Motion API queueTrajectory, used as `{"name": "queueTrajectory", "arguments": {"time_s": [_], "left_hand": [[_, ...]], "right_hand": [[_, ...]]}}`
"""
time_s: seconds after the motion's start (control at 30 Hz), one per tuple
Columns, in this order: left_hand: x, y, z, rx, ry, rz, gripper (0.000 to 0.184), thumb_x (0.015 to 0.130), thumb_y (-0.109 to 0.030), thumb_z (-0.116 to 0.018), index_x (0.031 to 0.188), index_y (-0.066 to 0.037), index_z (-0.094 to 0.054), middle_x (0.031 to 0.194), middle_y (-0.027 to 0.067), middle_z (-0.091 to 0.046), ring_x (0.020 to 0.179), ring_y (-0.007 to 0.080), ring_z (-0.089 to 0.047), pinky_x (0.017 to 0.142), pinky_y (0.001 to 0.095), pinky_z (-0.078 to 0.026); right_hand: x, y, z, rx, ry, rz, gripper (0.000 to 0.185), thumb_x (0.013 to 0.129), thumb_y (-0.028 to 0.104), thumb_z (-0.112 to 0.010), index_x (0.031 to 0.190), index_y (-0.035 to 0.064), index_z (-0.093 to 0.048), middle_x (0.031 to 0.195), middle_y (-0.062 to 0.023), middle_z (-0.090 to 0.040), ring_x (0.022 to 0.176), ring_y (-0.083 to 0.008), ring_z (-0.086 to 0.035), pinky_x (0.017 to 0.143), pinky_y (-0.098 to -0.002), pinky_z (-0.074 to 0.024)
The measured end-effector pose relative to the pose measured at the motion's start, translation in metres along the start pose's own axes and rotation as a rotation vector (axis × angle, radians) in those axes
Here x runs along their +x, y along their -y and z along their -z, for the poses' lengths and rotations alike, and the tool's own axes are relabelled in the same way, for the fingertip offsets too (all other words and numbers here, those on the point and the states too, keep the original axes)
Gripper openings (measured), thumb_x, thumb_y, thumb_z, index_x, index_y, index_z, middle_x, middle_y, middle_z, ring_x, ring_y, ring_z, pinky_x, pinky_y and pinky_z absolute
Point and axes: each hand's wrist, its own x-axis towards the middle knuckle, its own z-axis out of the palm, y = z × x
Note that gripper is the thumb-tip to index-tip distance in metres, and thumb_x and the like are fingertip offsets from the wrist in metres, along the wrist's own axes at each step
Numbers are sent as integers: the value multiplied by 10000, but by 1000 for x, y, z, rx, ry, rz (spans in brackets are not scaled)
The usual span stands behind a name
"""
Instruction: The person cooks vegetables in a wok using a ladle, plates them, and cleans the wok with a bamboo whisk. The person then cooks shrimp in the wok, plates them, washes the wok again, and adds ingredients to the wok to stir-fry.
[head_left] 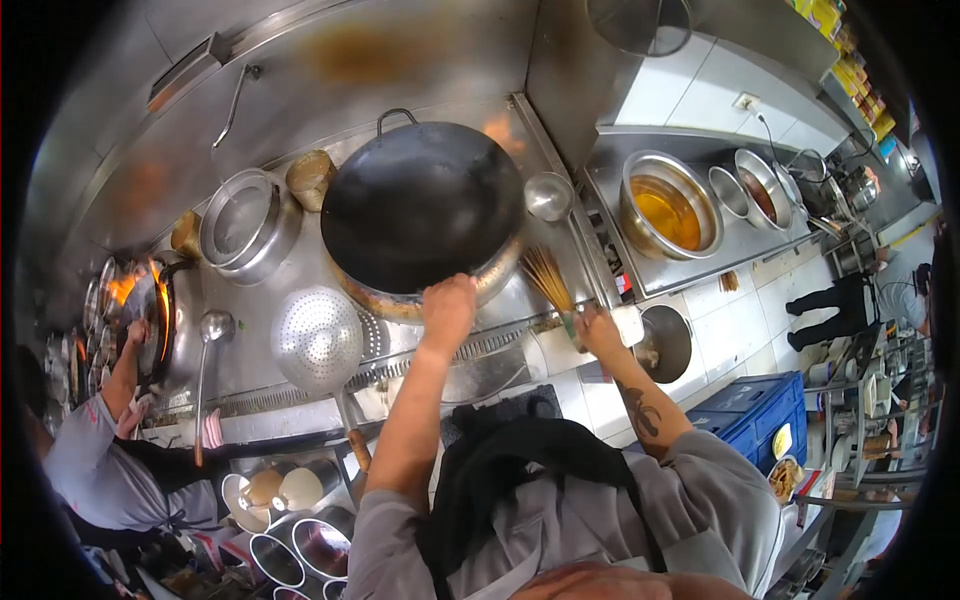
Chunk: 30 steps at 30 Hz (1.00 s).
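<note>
A large black wok (420,205) rests on the burner, bare inside, with a loop handle on its far rim. At the wok's near rim, my left hand (449,312) is closed on the edge. My right hand (598,332) grips the handle end of a bamboo wok brush (545,277), whose bristles point toward the wok's right side. A steel ladle (549,196) lies just right of the wok. To the left of my left hand lies a perforated skimmer (317,341) with a wooden handle.
Steel bowls (240,225) stand left of the wok. Another person's hand (137,331) is by a flaming wok (165,320) at far left. A pot of amber liquid (668,215) sits on the right counter. Blue crates (750,412) stand behind at right.
</note>
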Motion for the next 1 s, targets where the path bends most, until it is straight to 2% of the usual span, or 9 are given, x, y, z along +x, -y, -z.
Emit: {"name": "queueTrajectory", "arguments": {"time_s": [0.23,0.33,0.37,0.5,0.63,0.8,0.83,0.93,1.0], "left_hand": [[-1,6,-8,37,-18,4,240,908,-199,-522,731,-44,-565,680,158,-623,649,354,-606,647,470,-457],[-2,2,-5,51,2,45,178,887,-173,-546,787,-30,-582,773,172,-623,732,358,-598,689,459,-457],[-3,-1,-5,56,-51,41,146,873,-156,-561,819,-22,-586,815,181,-618,769,361,-591,708,456,-455],[-17,-72,14,15,-355,-51,175,808,-80,-616,962,-1,-584,935,205,-582,879,376,-551,767,451,-448],[-116,-135,-28,-379,35,-23,280,806,-75,-623,1059,25,-559,1055,244,-577,976,412,-549,866,457,-441],[-210,-143,-149,-532,626,53,432,879,-244,-567,1168,74,-520,1143,279,-554,1081,422,-518,952,444,-413],[-214,-144,-167,-545,696,83,564,878,-307,-559,1233,118,-451,1207,319,-508,1156,439,-474,1013,443,-375],[-227,-149,-227,-346,545,-1,719,850,-349,-596,1305,147,-343,1307,345,-414,1260,453,-379,1056,475,-329],[-228,-154,-254,-221,577,37,813,830,-393,-607,1339,150,-281,1355,341,-356,1305,455,-313,1078,501,-285]], "right_hand": [[25,-92,-47,15,-22,-71,219,765,171,-636,837,-36,-629,710,-186,-606,676,-341,-616,662,-425,-538],[45,-103,-36,609,383,-440,212,780,155,-617,801,-56,-603,652,-165,-587,564,-281,-602,562,-392,-529],[44,-106,-34,1290,526,-583,187,835,132,-561,901,-41,-580,660,-102,-589,535,-220,-589,473,-395,-492],[54,-79,25,644,290,-406,235,829,78,-560,1027,-49,-549,737,-161,-627,613,-258,-632,543,-435,-500],[19,-88,63,301,-135,-128,498,749,133,-625,1205,-5,-481,887,-297,-623,875,-480,-597,768,-492,-492],[-8,-120,110,580,-322,-27,474,770,95,-626,1202,-42,-489,1009,-294,-607,977,-448,-589,841,-442,-474],[-18,-127,126,603,-289,-66,390,813,42,-582,1182,-38,-483,865,-165,-575,756,-280,-558,663,-352,-455],[-46,-137,183,661,-213,-143,334,866,-11,-519,1195,-35,-464,663,-6,-480,463,-63,-449,413,-232,-367],[-64,-132,216,686,-170,-264,358,869,-7,-518,1219,-41,-454,656,-6,-483,472,-71,-462,422,-238,-380]]}}
